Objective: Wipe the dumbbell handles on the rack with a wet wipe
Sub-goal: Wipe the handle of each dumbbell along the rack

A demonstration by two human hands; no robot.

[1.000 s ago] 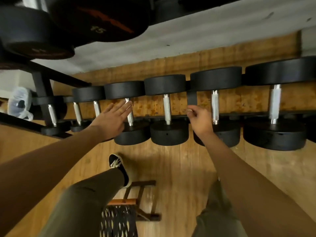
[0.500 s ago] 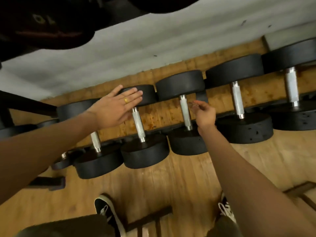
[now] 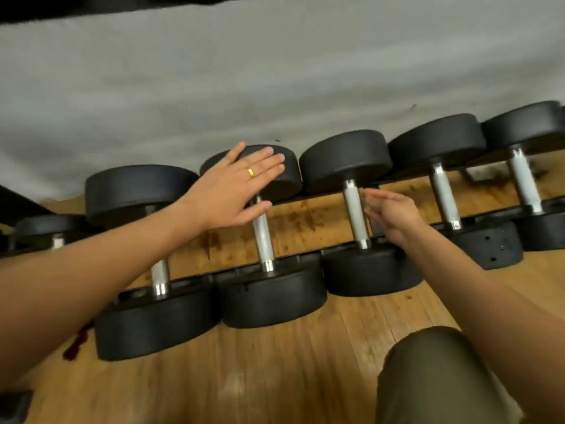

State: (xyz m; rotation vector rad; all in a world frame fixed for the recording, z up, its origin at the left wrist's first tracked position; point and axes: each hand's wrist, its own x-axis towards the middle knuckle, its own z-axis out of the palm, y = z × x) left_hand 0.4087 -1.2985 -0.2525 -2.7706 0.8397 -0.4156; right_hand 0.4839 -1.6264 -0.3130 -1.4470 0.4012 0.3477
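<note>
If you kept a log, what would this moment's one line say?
left hand: open, across a dumbbell's far head | right hand: open, beside the next dumbbell's handle | wet wipe: none visible

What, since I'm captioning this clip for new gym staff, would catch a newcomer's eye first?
A row of black dumbbells with silver handles lies on a low rack along the grey wall. The left hand, wearing a gold ring, is stretched flat over the far end of one dumbbell. The right hand reaches with open fingers beside the next dumbbell's handle; no wipe shows plainly.
</note>
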